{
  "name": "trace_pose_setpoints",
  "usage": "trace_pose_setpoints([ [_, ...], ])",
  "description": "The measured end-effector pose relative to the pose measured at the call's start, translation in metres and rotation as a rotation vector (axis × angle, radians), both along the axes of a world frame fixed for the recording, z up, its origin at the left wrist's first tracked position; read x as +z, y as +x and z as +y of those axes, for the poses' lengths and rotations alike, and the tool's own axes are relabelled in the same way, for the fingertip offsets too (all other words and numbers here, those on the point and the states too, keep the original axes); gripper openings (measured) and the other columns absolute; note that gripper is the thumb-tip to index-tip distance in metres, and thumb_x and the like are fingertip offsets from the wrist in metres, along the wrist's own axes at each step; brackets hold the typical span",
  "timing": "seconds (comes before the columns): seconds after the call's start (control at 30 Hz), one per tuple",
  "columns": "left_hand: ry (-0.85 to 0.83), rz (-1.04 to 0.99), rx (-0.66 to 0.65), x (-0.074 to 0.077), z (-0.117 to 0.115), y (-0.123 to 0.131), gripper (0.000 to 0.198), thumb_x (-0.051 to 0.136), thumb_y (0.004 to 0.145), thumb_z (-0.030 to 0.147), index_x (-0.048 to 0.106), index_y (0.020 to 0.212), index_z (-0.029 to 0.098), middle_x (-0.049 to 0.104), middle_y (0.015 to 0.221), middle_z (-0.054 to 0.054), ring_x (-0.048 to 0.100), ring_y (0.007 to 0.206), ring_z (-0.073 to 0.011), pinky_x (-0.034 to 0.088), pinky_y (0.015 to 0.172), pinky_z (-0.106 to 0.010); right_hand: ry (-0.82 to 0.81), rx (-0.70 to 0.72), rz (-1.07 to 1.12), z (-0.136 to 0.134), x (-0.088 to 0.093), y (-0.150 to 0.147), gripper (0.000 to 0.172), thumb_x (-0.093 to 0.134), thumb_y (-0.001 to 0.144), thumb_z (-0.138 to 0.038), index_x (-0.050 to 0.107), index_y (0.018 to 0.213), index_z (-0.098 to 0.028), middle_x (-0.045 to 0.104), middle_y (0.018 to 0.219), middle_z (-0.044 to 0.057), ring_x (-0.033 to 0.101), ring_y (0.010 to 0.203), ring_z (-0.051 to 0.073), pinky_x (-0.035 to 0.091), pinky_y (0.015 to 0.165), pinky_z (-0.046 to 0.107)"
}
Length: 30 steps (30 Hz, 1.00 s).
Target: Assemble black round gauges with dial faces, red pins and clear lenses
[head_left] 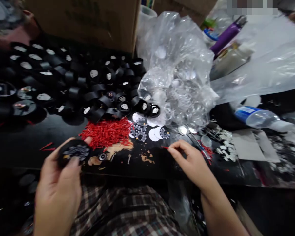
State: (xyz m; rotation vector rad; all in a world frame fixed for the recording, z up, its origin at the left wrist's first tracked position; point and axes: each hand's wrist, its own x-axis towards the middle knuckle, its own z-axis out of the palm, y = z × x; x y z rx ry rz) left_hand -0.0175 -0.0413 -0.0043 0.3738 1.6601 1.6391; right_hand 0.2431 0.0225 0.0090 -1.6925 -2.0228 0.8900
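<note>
My left hand (61, 183) grips a round black gauge (77, 151) with a printed dial, thumb over its face. Between the thumb and fingertips of my right hand (186, 159) is pinched a small red gauge needle (165, 147). A heap of similar red needles (108, 132) lies on the black table between my hands, towards the back. Printed dial discs (139, 131) and white discs (153, 134) lie beside the heap. A small round metal part (102, 157) is on the worn patch of tabletop in front of it.
Many black round housings (73, 77) crowd the back left, before a cardboard box (88, 26). A plastic bag (182, 75) of clear round covers stands at back centre. Right lie tweezers (203, 147), small white pieces (227, 146), a grey-white box (254, 144) and a plastic bottle (263, 118).
</note>
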Motion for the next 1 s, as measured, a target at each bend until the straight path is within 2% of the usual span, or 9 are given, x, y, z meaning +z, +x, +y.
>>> trace_pose_setpoints([
  [0.1, 0.024, -0.078, 0.055, -0.001, 0.006, -0.004, 0.028, 0.066, 0.082, 0.028, 0.064, 0.109, 0.031, 0.070, 0.112, 0.005, 0.057, 0.118, -0.0174, 0.032, 0.113, -0.031, -0.014, -0.107, -0.259, 0.000, -0.003, 0.063, 0.022, 0.051, 0.085, -0.038, 0.061, 0.074, -0.021, 0.063, 0.073, 0.003, 0.058, 0.066, 0.018, 0.043, 0.061, 0.030],
  [0.2, 0.094, -0.169, -0.064, -0.008, 0.014, 0.007, 0.027, 0.064, 0.082, 0.029, 0.062, 0.109, 0.028, 0.069, 0.115, 0.001, 0.058, 0.118, -0.0186, 0.032, 0.113, -0.035, 0.077, -0.258, -0.440, 0.002, -0.007, 0.080, 0.025, 0.057, 0.079, -0.046, 0.061, 0.071, -0.023, 0.062, 0.067, 0.003, 0.056, 0.057, 0.020, 0.040, 0.053, 0.031],
  [0.27, 0.103, -0.196, -0.113, -0.014, 0.021, 0.016, 0.028, 0.062, 0.083, 0.029, 0.060, 0.111, 0.026, 0.068, 0.118, -0.003, 0.056, 0.120, -0.0208, 0.033, 0.112, -0.040, 0.141, -0.192, -0.341, 0.003, -0.010, 0.058, 0.023, 0.054, 0.082, -0.044, 0.062, 0.077, -0.023, 0.065, 0.073, 0.003, 0.059, 0.063, 0.020, 0.042, 0.058, 0.031],
  [0.37, 0.087, -0.211, -0.147, -0.016, 0.025, 0.025, 0.028, 0.060, 0.085, 0.029, 0.059, 0.112, 0.026, 0.067, 0.119, -0.004, 0.055, 0.121, -0.0222, 0.033, 0.111, -0.043, 0.078, 0.119, -0.066, 0.004, -0.011, -0.004, 0.019, 0.046, 0.091, -0.032, 0.062, 0.089, -0.023, 0.067, 0.089, 0.003, 0.062, 0.084, 0.019, 0.046, 0.074, 0.030],
  [0.43, 0.105, -0.180, -0.147, -0.014, 0.021, 0.023, 0.026, 0.059, 0.086, 0.029, 0.060, 0.112, 0.028, 0.067, 0.119, -0.003, 0.055, 0.121, -0.0219, 0.034, 0.111, -0.043, 0.045, 0.234, -0.036, 0.007, -0.011, -0.043, 0.017, 0.045, 0.092, -0.023, 0.062, 0.092, -0.022, 0.067, 0.089, 0.002, 0.062, 0.084, 0.018, 0.045, 0.076, 0.031],
  [0.53, 0.125, -0.128, -0.133, -0.008, 0.008, 0.014, 0.024, 0.058, 0.087, 0.028, 0.060, 0.111, 0.029, 0.067, 0.118, -0.001, 0.056, 0.120, -0.0204, 0.035, 0.109, -0.040, 0.093, 0.280, -0.122, 0.016, -0.013, -0.078, 0.016, 0.047, 0.090, -0.015, 0.062, 0.095, -0.019, 0.067, 0.090, 0.004, 0.061, 0.085, 0.020, 0.043, 0.076, 0.033],
  [0.67, 0.071, -0.301, -0.251, -0.007, -0.002, 0.011, 0.024, 0.059, 0.086, 0.028, 0.061, 0.110, 0.025, 0.071, 0.111, -0.003, 0.062, 0.112, -0.0215, 0.044, 0.103, -0.041, 0.143, 0.403, -0.271, 0.028, -0.012, -0.093, 0.016, 0.048, 0.090, -0.015, 0.062, 0.095, -0.017, 0.067, 0.090, 0.006, 0.061, 0.087, 0.022, 0.040, 0.076, 0.037],
  [0.83, 0.042, -0.455, -0.301, -0.013, 0.013, 0.018, 0.027, 0.062, 0.084, 0.026, 0.061, 0.109, 0.019, 0.071, 0.111, -0.006, 0.061, 0.113, -0.0219, 0.044, 0.103, -0.038, 0.165, 0.447, -0.417, 0.033, -0.010, -0.104, 0.014, 0.050, 0.090, -0.023, 0.061, 0.085, -0.017, 0.065, 0.087, 0.008, 0.059, 0.080, 0.023, 0.037, 0.070, 0.036],
  [1.0, 0.064, -0.479, -0.310, -0.010, 0.014, 0.014, 0.026, 0.059, 0.087, 0.027, 0.058, 0.111, 0.020, 0.069, 0.116, -0.008, 0.064, 0.109, -0.0239, 0.050, 0.094, -0.039, 0.059, 0.371, -0.238, 0.033, -0.013, -0.099, 0.012, 0.054, 0.087, -0.020, 0.057, 0.075, -0.018, 0.062, 0.078, 0.002, 0.055, 0.071, 0.017, 0.037, 0.066, 0.032],
])
